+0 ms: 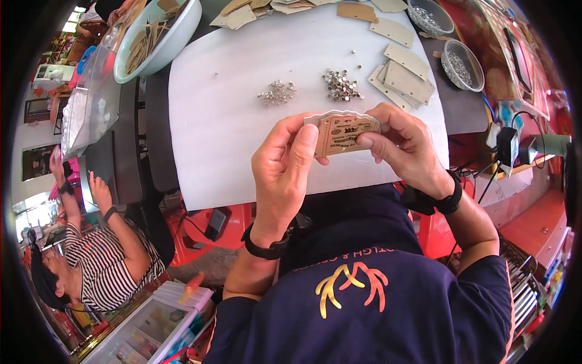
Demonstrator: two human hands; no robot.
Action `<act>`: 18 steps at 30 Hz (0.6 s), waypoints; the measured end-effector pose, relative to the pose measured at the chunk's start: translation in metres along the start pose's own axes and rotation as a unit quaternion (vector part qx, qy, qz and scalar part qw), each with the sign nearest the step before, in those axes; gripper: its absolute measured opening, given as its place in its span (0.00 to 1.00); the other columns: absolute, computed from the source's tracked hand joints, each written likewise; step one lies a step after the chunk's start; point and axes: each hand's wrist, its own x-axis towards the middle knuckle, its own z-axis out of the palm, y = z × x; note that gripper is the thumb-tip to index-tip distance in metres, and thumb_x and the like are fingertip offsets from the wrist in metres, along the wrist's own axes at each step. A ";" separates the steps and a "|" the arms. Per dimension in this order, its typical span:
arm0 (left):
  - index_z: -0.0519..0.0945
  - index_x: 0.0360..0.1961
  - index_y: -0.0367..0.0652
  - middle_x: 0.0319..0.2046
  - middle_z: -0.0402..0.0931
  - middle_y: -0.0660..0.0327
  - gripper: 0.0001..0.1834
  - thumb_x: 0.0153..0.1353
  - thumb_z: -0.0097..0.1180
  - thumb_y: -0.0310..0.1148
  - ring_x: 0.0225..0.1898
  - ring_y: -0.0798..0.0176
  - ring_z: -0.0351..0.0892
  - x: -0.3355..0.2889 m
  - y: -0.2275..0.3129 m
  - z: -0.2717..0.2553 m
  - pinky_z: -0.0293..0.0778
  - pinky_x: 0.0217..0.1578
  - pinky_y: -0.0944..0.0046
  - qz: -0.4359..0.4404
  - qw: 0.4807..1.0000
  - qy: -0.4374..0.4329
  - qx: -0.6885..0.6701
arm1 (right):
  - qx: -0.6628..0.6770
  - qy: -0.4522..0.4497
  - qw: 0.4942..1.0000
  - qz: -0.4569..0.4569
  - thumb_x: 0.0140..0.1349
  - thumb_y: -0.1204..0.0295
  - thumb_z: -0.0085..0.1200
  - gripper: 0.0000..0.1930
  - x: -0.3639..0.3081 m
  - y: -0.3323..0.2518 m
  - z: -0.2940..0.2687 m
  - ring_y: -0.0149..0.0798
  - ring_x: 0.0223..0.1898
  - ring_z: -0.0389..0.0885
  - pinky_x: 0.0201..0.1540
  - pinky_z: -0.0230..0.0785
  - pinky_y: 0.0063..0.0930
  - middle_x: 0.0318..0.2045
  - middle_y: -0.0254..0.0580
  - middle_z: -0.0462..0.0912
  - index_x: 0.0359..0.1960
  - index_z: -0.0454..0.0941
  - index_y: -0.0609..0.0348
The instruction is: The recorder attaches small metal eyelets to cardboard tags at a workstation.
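Between my two hands, above the near part of the white sheet point(224, 151), is a small tan printed card point(345, 134) with a pale scalloped back edge. My left hand point(282, 161) pinches its left end, thumb on the printed face. My right hand point(409, 139) grips its right end with thumb and fingers. Whether the card is one layer or more I cannot tell. Just beyond my hands lie a heap of small silvery metal pieces point(277, 93) and a heap of small round metal caps point(343, 85). Pale cards with corner holes point(407, 82) overlap to the right.
A pale blue basin point(124, 60) with brown strips stands at the far left. More tan cards point(242, 17) lie along the far edge. Two clear bowls of metal bits, one at the right point(445, 51), flank the sheet. A person in a striped shirt point(115, 267) works at left.
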 end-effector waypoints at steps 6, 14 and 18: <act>0.76 0.50 0.33 0.40 0.81 0.57 0.16 0.73 0.46 0.35 0.35 0.69 0.78 0.002 -0.003 -0.001 0.74 0.31 0.67 -0.035 0.999 -0.001 -0.035 | 0.120 -0.041 0.988 0.091 0.67 0.72 0.57 0.12 0.000 0.000 0.001 0.20 0.27 0.73 0.30 0.69 0.17 0.30 0.31 0.79 0.49 0.76 0.65; 0.76 0.51 0.34 0.40 0.81 0.58 0.15 0.73 0.47 0.35 0.36 0.69 0.80 0.003 0.003 0.002 0.75 0.29 0.66 -0.107 0.974 -0.023 -0.197 | 0.276 -0.098 0.955 0.050 0.67 0.71 0.57 0.09 0.002 0.032 -0.009 0.24 0.28 0.76 0.31 0.71 0.20 0.34 0.35 0.80 0.44 0.77 0.63; 0.76 0.51 0.33 0.39 0.81 0.58 0.16 0.73 0.47 0.35 0.35 0.69 0.79 0.002 0.004 0.002 0.75 0.28 0.67 -0.088 0.986 -0.041 -0.132 | 0.303 -0.112 0.946 0.040 0.66 0.72 0.58 0.07 0.004 0.035 -0.010 0.25 0.29 0.77 0.32 0.73 0.21 0.35 0.36 0.80 0.41 0.77 0.63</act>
